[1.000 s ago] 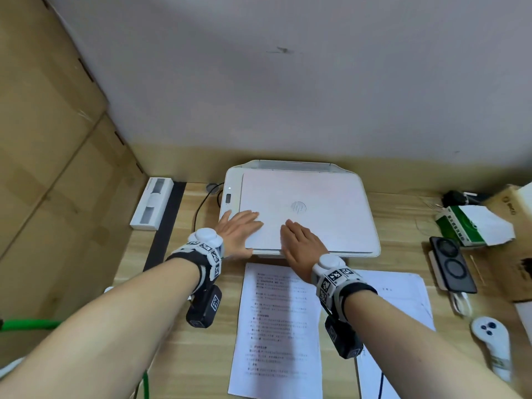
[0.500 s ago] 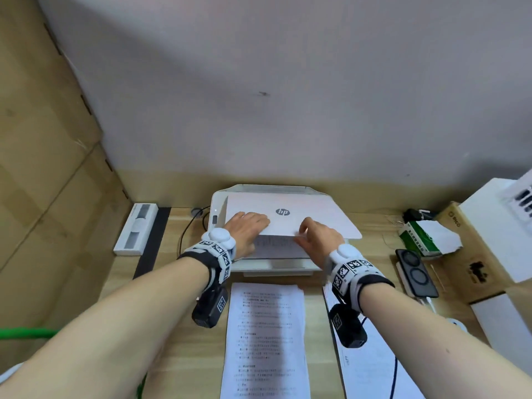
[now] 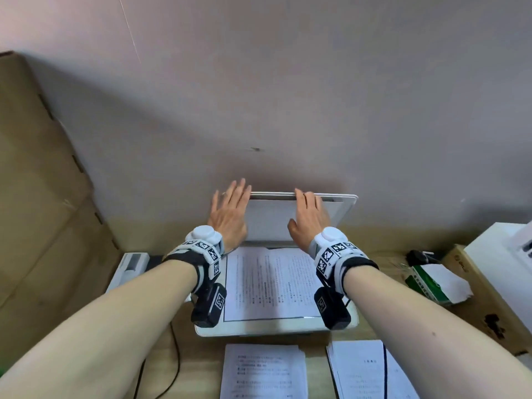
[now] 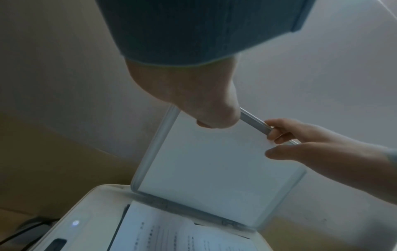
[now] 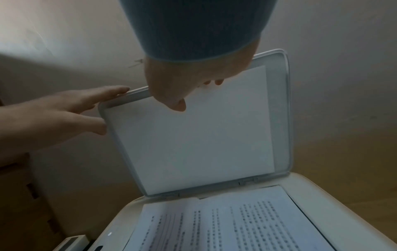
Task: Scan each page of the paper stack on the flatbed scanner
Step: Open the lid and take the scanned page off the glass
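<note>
Wooden desk [image 3: 316, 367] against pale wall [image 3: 288, 96] bears open scanner [image 3: 276, 329].

Both forearms are bare. Each wrist has a strap [image 3: 198, 256] that's black and grey, with a round white puck [image 3: 205, 235] on top and little black-and-white square tag markers. A chunky black camera block [image 3: 209, 305] hangs under each wrist, tagged too. There's a thin ring on the left hand [image 3: 230, 214].
</note>
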Motion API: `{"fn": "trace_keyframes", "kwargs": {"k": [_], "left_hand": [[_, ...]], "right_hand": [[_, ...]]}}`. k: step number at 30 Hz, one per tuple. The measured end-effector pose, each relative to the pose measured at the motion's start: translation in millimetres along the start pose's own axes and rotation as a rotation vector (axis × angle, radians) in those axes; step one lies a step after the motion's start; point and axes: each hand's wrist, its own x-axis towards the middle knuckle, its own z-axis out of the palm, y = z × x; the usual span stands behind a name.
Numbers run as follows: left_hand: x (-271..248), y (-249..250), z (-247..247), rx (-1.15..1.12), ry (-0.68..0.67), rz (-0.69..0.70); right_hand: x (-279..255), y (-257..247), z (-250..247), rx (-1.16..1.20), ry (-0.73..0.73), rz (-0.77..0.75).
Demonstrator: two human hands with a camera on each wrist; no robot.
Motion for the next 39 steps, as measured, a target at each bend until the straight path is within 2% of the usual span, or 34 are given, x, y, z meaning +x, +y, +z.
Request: {"fn": "trace_keyframes", "kwargs": {"k": [6, 10, 12, 15, 17, 23, 28, 30, 37, 39], "left_hand": [[18, -10, 18, 0.05, -0.031, 0.04], [0, -13, 42, 0.045, -0.13, 0.055], [-16, -12, 55, 0.048, -0.229, 0.058], [-41, -8, 70, 0.031, -0.408, 0.057], [-62, -1, 77, -0.003, -0.523, 0.056], [-118, 16, 90, -0.053, -0.679, 0.159], [-143, 26, 108, -0.032, -0.941, 0.153], [-156, 32, 111, 0.011, -0.934, 0.139], [-194, 58, 109, 0.071, -0.73, 0.103], [-198, 65, 106, 0.056, -0.72, 0.098]], "right_hand": [[32, 6, 17, -0.015, -0.055, -0.009], [13, 14, 47, 0.065, -0.137, -0.059], [-10, 21, 70, 0.066, -0.272, -0.082], [-50, 23, 102, 0.026, -0.559, -0.074], [-76, 21, 118, 0.028, -0.653, -0.028], [-114, 14, 127, -0.035, -0.626, -0.003], [-129, 6, 118, -0.067, -0.629, 0.025], [-140, 7, 112, -0.062, -0.607, 0.017], [-194, 15, 100, 0.05, -0.582, -0.032], [-207, 22, 98, 0.054, -0.566, -0.045]]}}
